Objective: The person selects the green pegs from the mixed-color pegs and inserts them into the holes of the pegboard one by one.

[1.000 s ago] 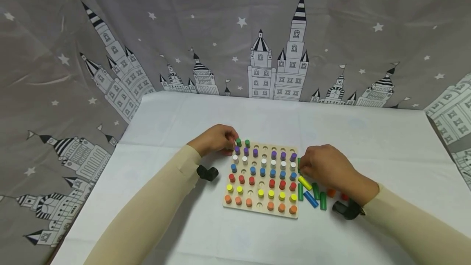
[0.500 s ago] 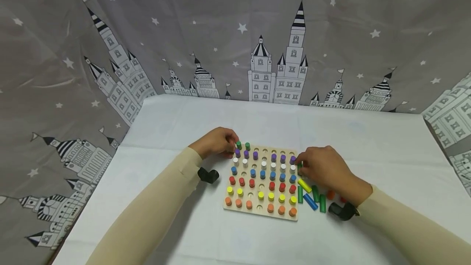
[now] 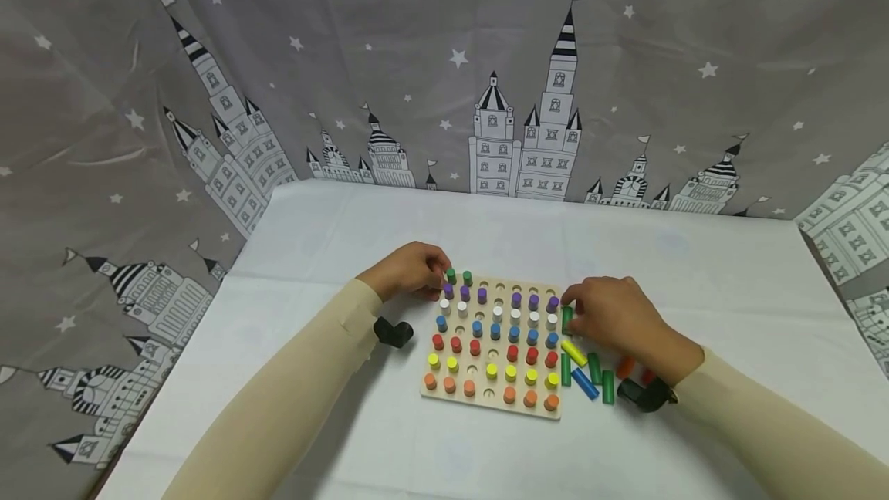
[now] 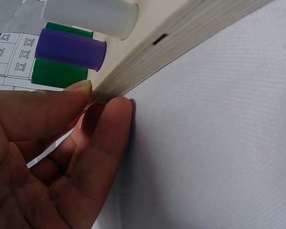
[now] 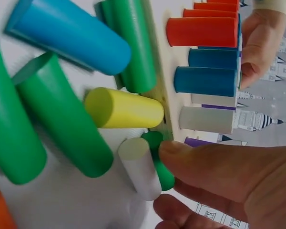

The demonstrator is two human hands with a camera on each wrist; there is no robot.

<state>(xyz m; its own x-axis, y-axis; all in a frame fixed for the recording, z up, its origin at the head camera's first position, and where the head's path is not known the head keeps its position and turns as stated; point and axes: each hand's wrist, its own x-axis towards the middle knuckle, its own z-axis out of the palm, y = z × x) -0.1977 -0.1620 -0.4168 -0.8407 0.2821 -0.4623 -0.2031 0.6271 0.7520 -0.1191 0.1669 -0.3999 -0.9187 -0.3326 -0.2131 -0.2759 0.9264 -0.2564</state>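
Note:
A wooden pegboard [image 3: 489, 392] lies on the white cloth with rows of coloured pegs standing in it. My left hand [image 3: 415, 268] grips its far left corner; in the left wrist view, thumb and a finger [image 4: 115, 119] meet at the board's edge, beside the purple peg [image 4: 71, 49]. My right hand [image 3: 614, 315] is at the right edge, its thumb right at a green peg [image 5: 165, 171] lying there. Next to that lies a white peg [image 5: 139, 167], near a fingertip; the right hand hides it in the head view. Space shows between thumb and fingers.
Right of the board lie a yellow peg [image 3: 573, 353], a blue peg [image 3: 584, 383] and several green pegs [image 3: 607, 387]. Orange and red pegs lie partly under the right wrist. A grey castle-print cloth [image 3: 403, 37] hangs behind the table.
My head view has tilted slightly upward. The right hand has shifted a little, so more of the green peg by the board shows. My left hand keeps its place at the corner.

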